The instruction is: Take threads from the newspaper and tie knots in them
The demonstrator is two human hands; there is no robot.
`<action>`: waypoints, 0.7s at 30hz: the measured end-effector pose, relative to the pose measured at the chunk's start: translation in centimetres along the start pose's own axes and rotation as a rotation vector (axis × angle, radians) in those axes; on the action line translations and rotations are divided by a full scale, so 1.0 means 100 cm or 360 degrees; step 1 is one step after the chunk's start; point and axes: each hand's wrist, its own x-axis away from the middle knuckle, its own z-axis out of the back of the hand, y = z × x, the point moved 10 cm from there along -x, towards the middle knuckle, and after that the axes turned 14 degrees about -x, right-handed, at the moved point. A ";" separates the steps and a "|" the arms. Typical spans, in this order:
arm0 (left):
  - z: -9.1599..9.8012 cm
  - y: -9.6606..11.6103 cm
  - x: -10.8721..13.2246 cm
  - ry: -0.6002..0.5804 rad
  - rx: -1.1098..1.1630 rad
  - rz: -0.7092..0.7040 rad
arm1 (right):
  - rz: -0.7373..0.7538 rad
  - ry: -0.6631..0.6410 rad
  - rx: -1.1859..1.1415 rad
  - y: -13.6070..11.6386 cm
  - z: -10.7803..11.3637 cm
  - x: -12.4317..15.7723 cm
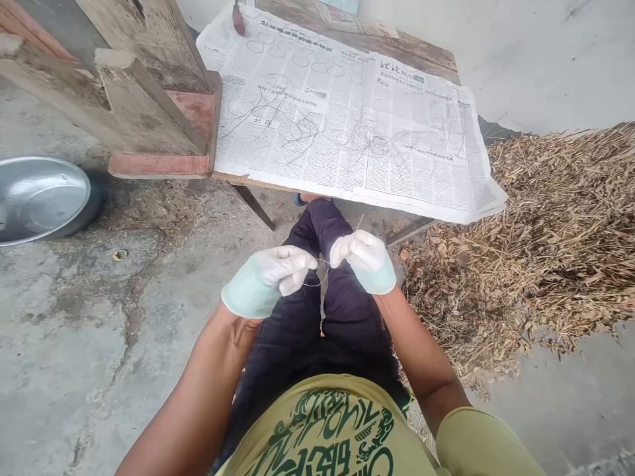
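Both hands wear white-palmed gloves with mint cuffs and are held over my lap. A thin wire [325, 278], bent into a loop, runs between them. My left hand [280, 271] pinches one side of the loop between thumb and fingers. Opposite it, my right hand [361, 255] is closed on the wire as well, and a straight end sticks up above its fingers. Ahead, newspaper [342, 175] covers a wooden table. On the paper lie several wire rings [300, 61] near the back and tangled loose wires [302, 129] nearer me.
A red-handled tool [239, 21] lies at the paper's far left corner. Left of the table stands a wooden frame [149, 106], with a metal basin [44, 198] on the concrete floor. Dry stalks [560, 244] are heaped at the right, beside the wall.
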 end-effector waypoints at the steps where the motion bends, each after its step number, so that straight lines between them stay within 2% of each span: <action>1: -0.001 0.000 0.000 -0.0016 0.0005 0.0007 | -0.0010 -0.0019 0.0002 0.000 0.000 0.000; 8: 0.003 -0.003 -0.001 -0.0099 -0.0016 0.0013 | -0.0172 -0.0119 0.0028 0.007 0.000 0.001; 13: 0.012 -0.007 -0.002 -0.0074 -0.0033 0.0005 | -0.0216 -0.0233 -0.0024 0.008 -0.005 0.003; 21: 0.009 -0.008 -0.003 -0.0082 0.0130 -0.0008 | -0.0249 -0.0239 -0.0003 0.013 -0.001 0.003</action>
